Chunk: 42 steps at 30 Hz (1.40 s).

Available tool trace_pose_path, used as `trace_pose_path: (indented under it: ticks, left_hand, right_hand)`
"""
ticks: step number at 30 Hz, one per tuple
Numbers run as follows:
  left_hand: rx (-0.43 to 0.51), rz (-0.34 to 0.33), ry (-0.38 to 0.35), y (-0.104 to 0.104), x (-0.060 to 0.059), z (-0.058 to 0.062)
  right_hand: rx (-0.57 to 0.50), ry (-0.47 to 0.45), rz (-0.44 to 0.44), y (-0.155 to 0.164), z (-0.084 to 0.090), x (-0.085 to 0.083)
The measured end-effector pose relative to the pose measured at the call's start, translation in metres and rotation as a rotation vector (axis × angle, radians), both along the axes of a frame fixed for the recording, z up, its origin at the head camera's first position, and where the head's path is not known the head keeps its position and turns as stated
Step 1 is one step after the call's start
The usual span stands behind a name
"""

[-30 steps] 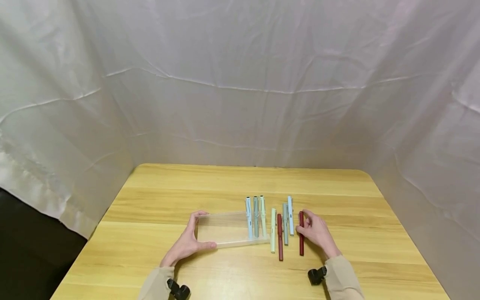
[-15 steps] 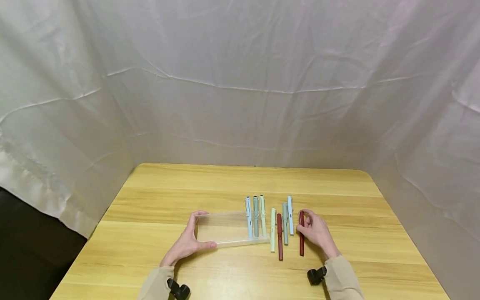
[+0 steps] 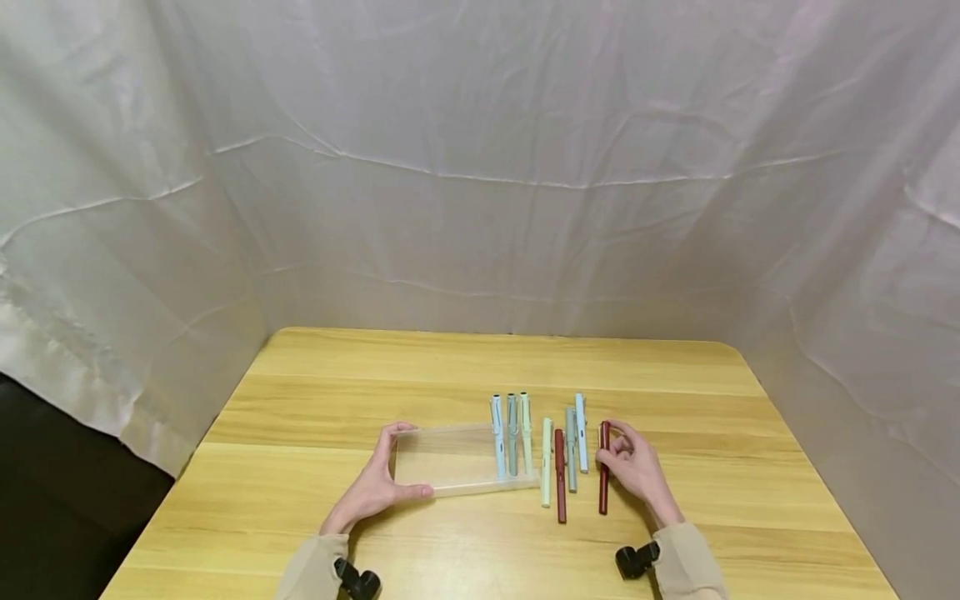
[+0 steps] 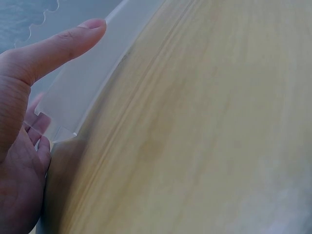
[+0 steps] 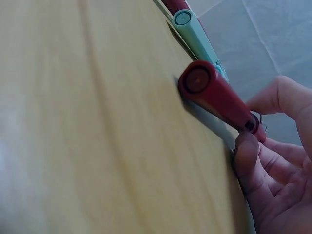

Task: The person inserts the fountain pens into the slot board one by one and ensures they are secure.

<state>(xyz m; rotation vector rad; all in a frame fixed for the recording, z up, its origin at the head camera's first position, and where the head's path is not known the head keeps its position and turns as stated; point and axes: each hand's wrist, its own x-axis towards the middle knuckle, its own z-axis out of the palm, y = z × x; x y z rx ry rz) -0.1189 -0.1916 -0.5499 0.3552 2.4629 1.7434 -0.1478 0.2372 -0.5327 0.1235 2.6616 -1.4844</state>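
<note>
A clear plastic tray (image 3: 450, 460) lies on the wooden table (image 3: 480, 367). My left hand (image 3: 384, 473) grips its left end, thumb on the near edge and fingers on the far edge; the left wrist view shows the thumb (image 4: 58, 44) against the tray wall (image 4: 92, 83). Three pens lie across the tray's right end: light blue (image 3: 497, 437), grey (image 3: 512, 433) and pale green (image 3: 526, 432). My right hand (image 3: 613, 450) pinches the upper part of a dark red pen (image 3: 603, 475) lying on the table. In the right wrist view that dark red pen (image 5: 214, 92) sits between my fingertips (image 5: 247, 153).
Between the tray and the red pen lie several loose pens: pale green (image 3: 546, 462), dark red (image 3: 559, 477), grey-green (image 3: 571, 460) and light blue (image 3: 581, 432). White cloth (image 3: 480, 167) walls the table's back and sides. The table's edge runs close to my sleeves.
My right hand's fingers have closed more tightly on the dark red pen, and its wrist has drawn slightly toward me. The left hand and the tray have not moved.
</note>
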Motion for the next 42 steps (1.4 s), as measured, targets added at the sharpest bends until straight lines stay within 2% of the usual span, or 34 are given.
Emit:
trace_pose_path:
  ticks: [5,18,34,42]
  left_hand:
    - [-0.001,-0.001,0.006,0.000,0.000,0.000]
    - [0.004,0.003,0.012,-0.001,0.000,0.000]
    - [0.011,-0.006,0.010,0.000,-0.001,0.000]
    - [0.002,-0.004,0.009,0.000,0.000,0.000]
  right_hand:
    - [-0.117,-0.004,-0.004,0.002,-0.001,0.002]
    - [-0.251,0.038,0.001,0.007,-0.009,0.002]
    - [-0.325,0.059,0.004,0.008,-0.001,0.004]
    - [-0.394,0.107,0.003,0.000,0.006,0.010]
